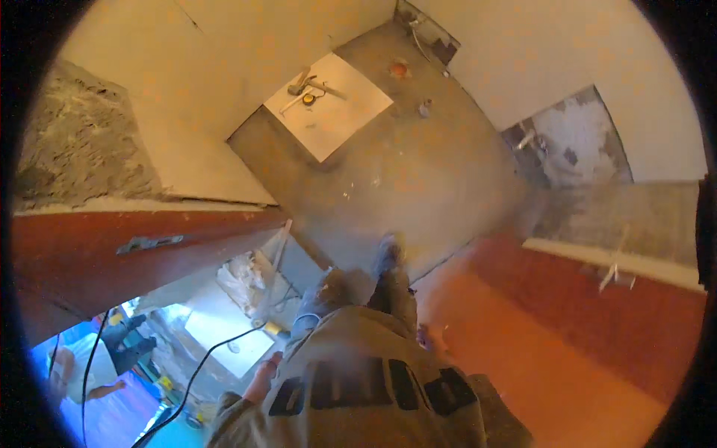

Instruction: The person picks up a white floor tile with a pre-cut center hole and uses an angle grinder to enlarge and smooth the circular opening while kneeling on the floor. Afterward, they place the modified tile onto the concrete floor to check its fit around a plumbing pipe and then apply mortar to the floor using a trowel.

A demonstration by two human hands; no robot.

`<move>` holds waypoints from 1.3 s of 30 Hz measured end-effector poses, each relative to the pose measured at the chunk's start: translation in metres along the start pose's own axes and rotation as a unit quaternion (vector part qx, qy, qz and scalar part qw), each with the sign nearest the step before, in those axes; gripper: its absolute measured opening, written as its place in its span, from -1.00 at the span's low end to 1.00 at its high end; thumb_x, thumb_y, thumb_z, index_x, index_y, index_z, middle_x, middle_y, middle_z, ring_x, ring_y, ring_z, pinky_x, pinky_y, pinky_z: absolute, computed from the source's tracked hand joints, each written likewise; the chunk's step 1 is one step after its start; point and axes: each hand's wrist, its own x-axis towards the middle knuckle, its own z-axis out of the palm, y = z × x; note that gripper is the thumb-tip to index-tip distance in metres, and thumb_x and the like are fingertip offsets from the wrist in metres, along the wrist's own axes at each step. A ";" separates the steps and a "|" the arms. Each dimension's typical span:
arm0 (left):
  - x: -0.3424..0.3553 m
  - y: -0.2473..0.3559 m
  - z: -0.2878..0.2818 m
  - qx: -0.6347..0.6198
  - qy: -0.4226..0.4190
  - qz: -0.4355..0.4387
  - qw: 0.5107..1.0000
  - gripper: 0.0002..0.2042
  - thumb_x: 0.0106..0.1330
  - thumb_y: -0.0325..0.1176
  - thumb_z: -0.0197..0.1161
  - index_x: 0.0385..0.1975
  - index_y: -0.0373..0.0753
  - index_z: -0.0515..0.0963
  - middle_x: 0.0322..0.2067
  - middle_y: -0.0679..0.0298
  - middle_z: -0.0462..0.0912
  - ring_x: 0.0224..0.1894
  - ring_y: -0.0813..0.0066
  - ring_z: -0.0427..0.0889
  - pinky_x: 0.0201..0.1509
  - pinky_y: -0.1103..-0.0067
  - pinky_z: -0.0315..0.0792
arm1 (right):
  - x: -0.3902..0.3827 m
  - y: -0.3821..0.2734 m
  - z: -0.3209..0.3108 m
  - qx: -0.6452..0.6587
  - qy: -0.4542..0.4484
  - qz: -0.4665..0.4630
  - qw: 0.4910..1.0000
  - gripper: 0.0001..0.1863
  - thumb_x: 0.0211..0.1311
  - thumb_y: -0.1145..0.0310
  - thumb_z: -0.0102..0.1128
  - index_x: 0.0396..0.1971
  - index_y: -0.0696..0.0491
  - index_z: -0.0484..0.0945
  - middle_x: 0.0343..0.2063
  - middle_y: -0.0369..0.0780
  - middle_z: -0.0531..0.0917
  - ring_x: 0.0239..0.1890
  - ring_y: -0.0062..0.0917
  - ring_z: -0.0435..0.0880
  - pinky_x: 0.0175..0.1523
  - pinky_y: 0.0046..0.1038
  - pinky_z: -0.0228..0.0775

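My left hand (263, 375) hangs low beside my left hip, coming out of a brown sleeve. It is small in view and its fingers do not show clearly. Just beyond it is a yellow and dark object (276, 329) of unclear kind, near the end of a black cable (205, 357). I cannot tell whether the hand touches it. My right hand is out of view. Ahead on the floor lies a large pale tile or board (340, 123). A hammer (326, 87) and a yellow and black tape measure (308, 98) rest on it.
A reddish-brown door (164, 250) is at left, a reddish panel (597, 313) at right. Metal fittings (529, 140) stick out by a bare wall patch (586, 134). An orange round fitting (399, 70) sits in the dusty floor. Another person (89, 366) is at lower left.
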 end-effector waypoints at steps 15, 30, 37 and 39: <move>0.229 0.218 -0.068 0.097 0.142 0.104 0.980 -0.76 0.28 -0.29 0.14 -0.10 -0.08 0.62 -0.23 0.15 0.67 -0.24 0.25 0.65 -0.13 0.34 0.53 | 0.173 -0.666 -0.228 0.034 0.148 -0.369 0.917 -0.63 0.25 0.12 0.22 -0.17 0.14 0.59 -0.51 -0.27 0.63 -0.51 -0.63 0.55 -0.44 -0.53 0.36; 0.316 0.362 -0.340 -0.150 0.342 0.116 0.920 -0.69 0.28 -0.06 0.23 -0.15 -0.13 0.55 -0.21 0.21 0.61 -0.16 0.21 0.60 -0.14 0.33 0.47 | 0.333 -0.566 -0.380 -0.504 -0.081 -0.327 0.796 -0.65 0.07 0.18 0.26 -0.13 -0.03 0.59 -0.30 -0.21 0.66 -0.20 -0.28 0.64 -0.08 -0.28 0.52; 0.284 0.553 -0.350 -0.673 0.194 -0.206 0.683 -0.57 0.15 -0.11 0.31 0.00 -0.09 0.48 -0.09 0.18 0.62 0.01 0.11 0.54 0.01 0.31 0.45 | 0.440 -0.653 -0.483 -0.366 -0.095 -0.323 0.868 -0.75 0.25 0.22 0.13 -0.15 0.01 0.56 -0.38 -0.26 0.64 -0.38 -0.52 0.66 -0.39 -0.46 0.46; 0.280 0.572 -0.307 -0.581 0.213 -0.138 0.774 -0.62 0.14 -0.15 0.29 -0.06 -0.12 0.50 -0.13 0.18 0.62 0.03 0.12 0.53 0.03 0.33 0.44 | 0.479 -0.690 -0.495 -0.311 -0.077 -0.341 0.884 -0.79 0.25 0.24 0.13 -0.18 -0.01 0.55 -0.39 -0.27 0.63 -0.38 -0.54 0.65 -0.40 -0.49 0.44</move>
